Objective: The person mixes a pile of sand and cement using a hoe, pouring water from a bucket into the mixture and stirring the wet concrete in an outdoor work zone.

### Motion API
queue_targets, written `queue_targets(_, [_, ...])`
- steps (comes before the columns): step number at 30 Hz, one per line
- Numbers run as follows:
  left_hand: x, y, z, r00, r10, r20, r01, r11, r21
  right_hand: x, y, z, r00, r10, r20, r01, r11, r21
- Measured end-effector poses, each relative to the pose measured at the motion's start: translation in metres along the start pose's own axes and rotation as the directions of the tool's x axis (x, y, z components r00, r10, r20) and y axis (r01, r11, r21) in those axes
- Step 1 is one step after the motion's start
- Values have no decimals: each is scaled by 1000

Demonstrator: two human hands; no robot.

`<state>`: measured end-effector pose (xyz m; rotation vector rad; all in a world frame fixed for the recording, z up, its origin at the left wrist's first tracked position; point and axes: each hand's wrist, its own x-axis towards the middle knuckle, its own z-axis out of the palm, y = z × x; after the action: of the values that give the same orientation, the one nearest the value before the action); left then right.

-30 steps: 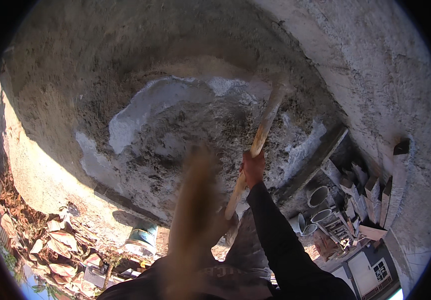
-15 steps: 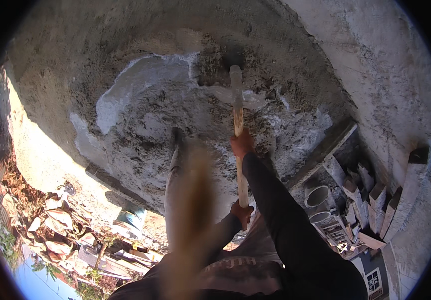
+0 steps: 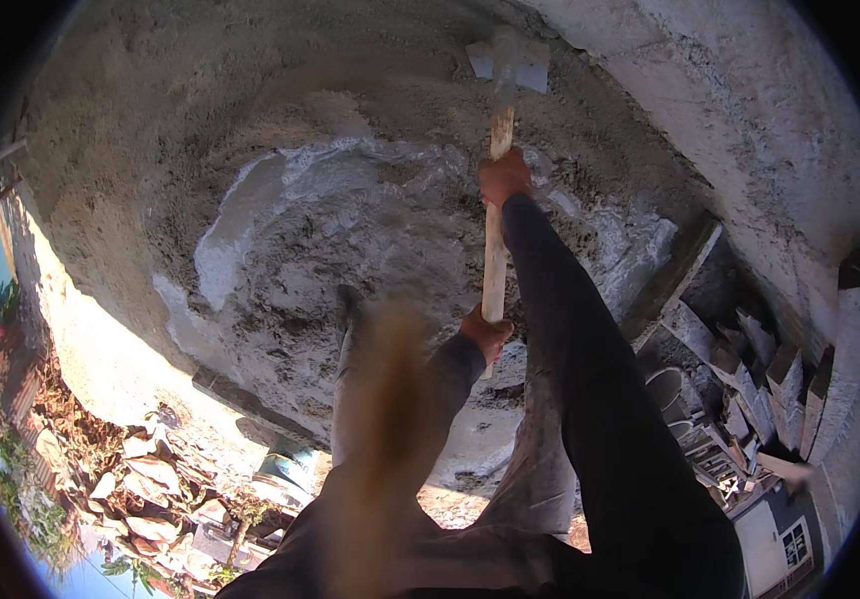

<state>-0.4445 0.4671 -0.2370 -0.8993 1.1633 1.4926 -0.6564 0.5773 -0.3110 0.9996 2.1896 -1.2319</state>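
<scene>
My right hand (image 3: 507, 178) grips the upper part of the wooden handle of a hoe (image 3: 495, 255). Lower down, near the butt of the same handle, my left hand (image 3: 487, 334) is wrapped round it. The pale, wide hoe blade (image 3: 535, 72) shows at the far end, over grey-brown material beyond the wet patch. A broad bed of wet grey mortar mix (image 3: 380, 225) spreads in front of me, with milky water (image 3: 225, 235) along its far and left side. My legs stand at its near part.
A rough wall (image 3: 739, 130) rises at the right. Wooden offcuts (image 3: 784, 384) and a round-rimmed container (image 3: 662, 387) lie beside a board (image 3: 677, 280). Dry leaves and debris (image 3: 150, 479) cover the left foreground. A blurred tan object (image 3: 390, 419) hides part of the lower middle.
Both hands have moved away from me and slightly right with the hoe. Its blade, hidden in the dark material before, now shows farther out. My view has also shifted somewhat.
</scene>
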Motion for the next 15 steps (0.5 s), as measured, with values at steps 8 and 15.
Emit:
queue_targets(8, [-193, -187, -26, 908, -407, -99, 417, 857, 303, -226, 177, 42, 843, 456, 286, -449, 889, -92])
queue_targets(15, [-156, -198, -47, 950, 147, -277, 147, 571, 807, -226, 104, -33, 880, 105, 463, -445, 524, 726])
